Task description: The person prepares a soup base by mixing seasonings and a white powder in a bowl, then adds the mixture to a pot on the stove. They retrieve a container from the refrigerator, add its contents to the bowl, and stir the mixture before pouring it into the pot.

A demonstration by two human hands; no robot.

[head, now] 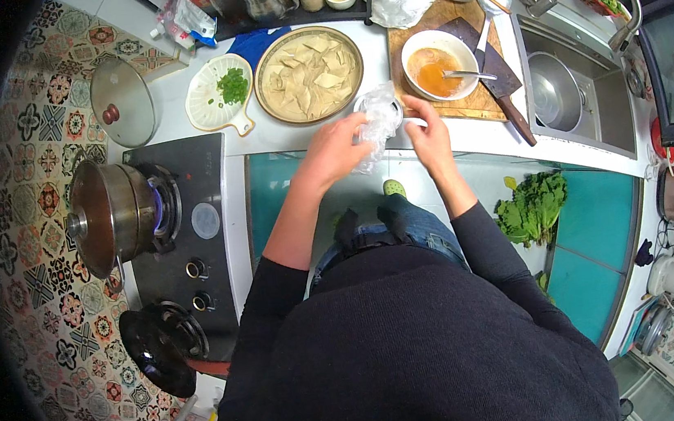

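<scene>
My left hand (331, 152) holds a crumpled clear plastic bag (373, 136) at the counter's front edge. The bag partly covers a white cup (397, 111), whose contents I cannot make out. My right hand (431, 139) is just right of the cup, thumb and forefinger around a white part that looks like its handle; whether they grip it is unclear. Behind my left hand stands a round dish of folded pale sheets (310, 74). Beyond my right hand, a white bowl (440, 64) holds orange-brown liquid and a metal spoon (470, 75).
That bowl shares a wooden cutting board (446, 20) with a cleaver (506, 94), its handle past the counter edge. Chopped green onion (233, 86) lies on a shell-shaped plate (199, 98). At left, a lidded pot (112, 215) stands over a lit burner. A sink (603, 102) is at right.
</scene>
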